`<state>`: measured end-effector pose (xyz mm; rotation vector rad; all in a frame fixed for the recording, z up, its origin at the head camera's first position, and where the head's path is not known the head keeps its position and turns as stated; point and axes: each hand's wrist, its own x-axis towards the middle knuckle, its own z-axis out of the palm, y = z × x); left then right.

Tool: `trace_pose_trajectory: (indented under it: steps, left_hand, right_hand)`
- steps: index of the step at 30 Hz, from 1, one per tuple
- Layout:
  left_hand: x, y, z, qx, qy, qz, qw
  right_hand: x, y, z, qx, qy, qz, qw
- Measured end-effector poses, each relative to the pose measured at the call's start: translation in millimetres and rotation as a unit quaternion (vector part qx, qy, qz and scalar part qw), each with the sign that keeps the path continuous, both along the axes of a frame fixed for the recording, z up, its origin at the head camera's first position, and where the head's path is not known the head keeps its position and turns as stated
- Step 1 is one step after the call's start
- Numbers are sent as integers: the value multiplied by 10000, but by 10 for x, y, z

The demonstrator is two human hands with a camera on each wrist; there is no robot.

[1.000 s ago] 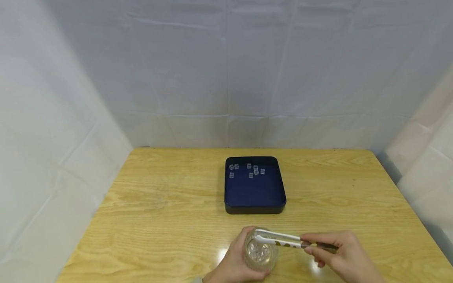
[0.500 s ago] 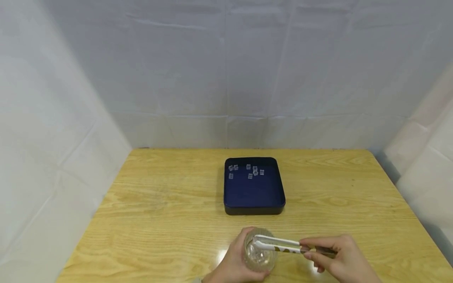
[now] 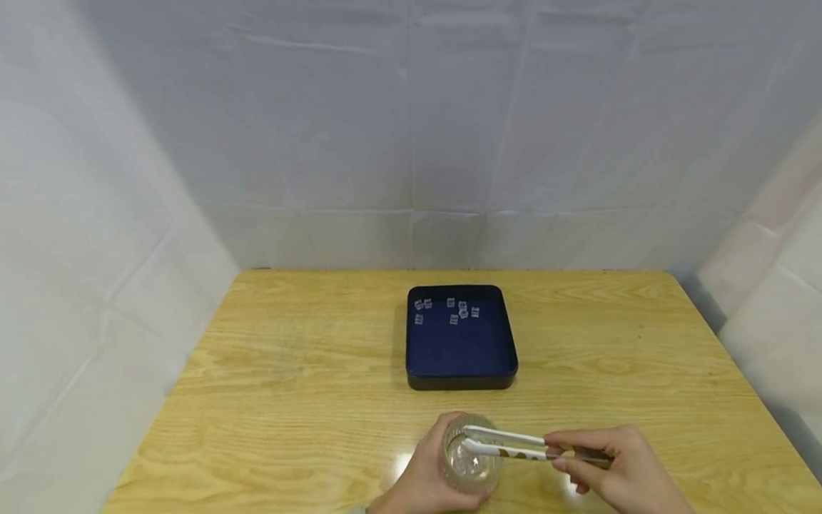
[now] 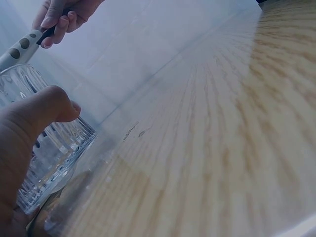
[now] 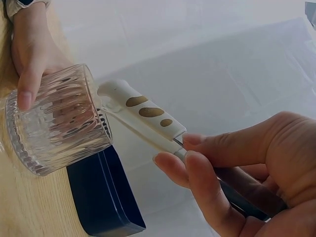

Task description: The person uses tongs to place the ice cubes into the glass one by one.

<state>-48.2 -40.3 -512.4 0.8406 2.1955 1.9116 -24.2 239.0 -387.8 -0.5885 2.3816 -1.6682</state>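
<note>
A clear ribbed drinking glass (image 3: 472, 475) stands near the table's front edge. My left hand (image 3: 427, 467) grips it round the side, with the thumb along the wall in the left wrist view. Small clear pieces seem to lie at its bottom, blurred by the glass. My right hand (image 3: 616, 460) holds a pair of tongs (image 5: 148, 109) by their dark handle, between thumb and fingers. Their white arms bear gold spots, and the tips (image 3: 469, 444) are at the glass's mouth, slightly apart. Whether anything sits between the tips I cannot tell.
Beyond the glass, a dark blue square tray (image 3: 461, 382) rests on the wooden table (image 3: 289, 357). Several small clear pieces (image 3: 454, 319) lie toward its far side. White sheets (image 3: 411, 143) hang behind the table and along both sides.
The tongs' tips have dipped a little lower toward the glass, and the right hand has shifted slightly down. The left hand stays round the glass.
</note>
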Motion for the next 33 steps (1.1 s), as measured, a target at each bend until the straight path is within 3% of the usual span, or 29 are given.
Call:
trace_pose_trajectory:
  steps: [12,23,33]
  left_hand:
    - [-4,-4,4,-17,38,-25,10000]
    - [-2,-5,13,-181,26,78,9998]
    - [5,3,3,-9,-62,47,10000]
  right_hand:
    - [-22,-14,47,-2,7,-85,10000]
    - [-63,-93,153,-30,360,-587,9976]
    - [-178,-199,282,261,659,-1403,9876]
